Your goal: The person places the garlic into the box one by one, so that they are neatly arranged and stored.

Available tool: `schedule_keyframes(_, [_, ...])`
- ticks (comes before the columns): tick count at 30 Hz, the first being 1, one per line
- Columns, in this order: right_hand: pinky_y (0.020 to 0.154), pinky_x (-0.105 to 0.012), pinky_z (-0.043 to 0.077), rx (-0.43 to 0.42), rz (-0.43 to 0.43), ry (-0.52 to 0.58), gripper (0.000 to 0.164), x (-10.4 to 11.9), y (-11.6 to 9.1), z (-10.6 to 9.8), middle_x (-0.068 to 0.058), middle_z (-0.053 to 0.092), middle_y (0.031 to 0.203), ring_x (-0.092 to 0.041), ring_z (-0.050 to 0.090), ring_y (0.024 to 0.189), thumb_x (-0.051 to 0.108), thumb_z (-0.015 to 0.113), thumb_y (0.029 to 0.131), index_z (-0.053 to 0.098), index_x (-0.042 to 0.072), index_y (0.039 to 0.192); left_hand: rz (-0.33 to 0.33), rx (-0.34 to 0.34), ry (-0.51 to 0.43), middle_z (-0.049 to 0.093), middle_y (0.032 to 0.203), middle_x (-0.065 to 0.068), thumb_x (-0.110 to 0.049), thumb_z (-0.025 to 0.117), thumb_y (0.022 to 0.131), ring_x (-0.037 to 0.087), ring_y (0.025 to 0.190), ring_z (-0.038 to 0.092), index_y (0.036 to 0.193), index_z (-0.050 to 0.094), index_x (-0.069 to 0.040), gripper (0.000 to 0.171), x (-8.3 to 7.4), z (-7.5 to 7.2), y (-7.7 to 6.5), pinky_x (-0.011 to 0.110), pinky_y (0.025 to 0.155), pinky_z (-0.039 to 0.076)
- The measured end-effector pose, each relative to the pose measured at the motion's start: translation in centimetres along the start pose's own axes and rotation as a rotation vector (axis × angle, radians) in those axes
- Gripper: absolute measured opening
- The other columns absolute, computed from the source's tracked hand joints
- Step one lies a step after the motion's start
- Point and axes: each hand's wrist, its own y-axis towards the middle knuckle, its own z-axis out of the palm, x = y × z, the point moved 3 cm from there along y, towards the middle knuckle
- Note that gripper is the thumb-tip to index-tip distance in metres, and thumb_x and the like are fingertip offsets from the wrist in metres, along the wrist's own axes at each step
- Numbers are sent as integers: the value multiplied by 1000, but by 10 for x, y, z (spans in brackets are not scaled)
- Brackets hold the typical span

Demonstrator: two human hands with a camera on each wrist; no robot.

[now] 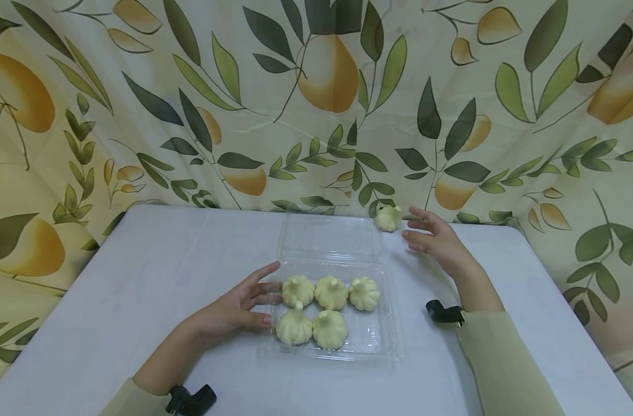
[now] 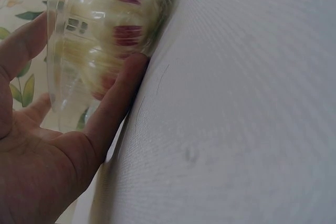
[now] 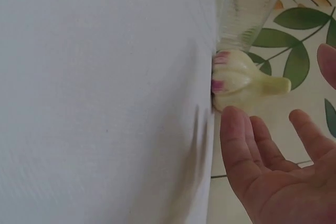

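Note:
A clear plastic clamshell box lies with its lid folded back away from the person. Inside it sit pale garlic bulbs, three in the far row and two in the near row. My left hand rests at the box's left side, fingers spread; in the left wrist view a fingertip touches its wall. Beyond the box, by the lid's right edge, stands a loose garlic bulb with its stem up. Beside that bulb, my right hand holds nothing, its fingers extended toward it with a small gap.
A white-covered table bears everything. Its far edge meets a hanging cloth printed with fruit and leaves. Black wrist-worn devices sit at both sleeve cuffs.

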Motion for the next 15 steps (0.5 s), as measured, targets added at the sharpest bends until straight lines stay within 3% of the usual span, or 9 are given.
schedule_keyframes(6, [97,-39,53,19,36,-6,82,-5,10,-1,-23,31,157,-31,56,121,22,67,96,17,17,161,-2,-4,11,26,158,17,-1,69,88,35,143,32,161,11,-31,98,0,0,-1,39,91,53])
schedule_keyframes(15, [105,-48,46,20,91,-15,84,-1,25,6,-22,27,160,-38,46,132,23,68,95,17,19,161,-15,-9,9,26,158,14,0,69,88,34,143,32,160,12,-35,99,-2,1,-1,40,92,53])
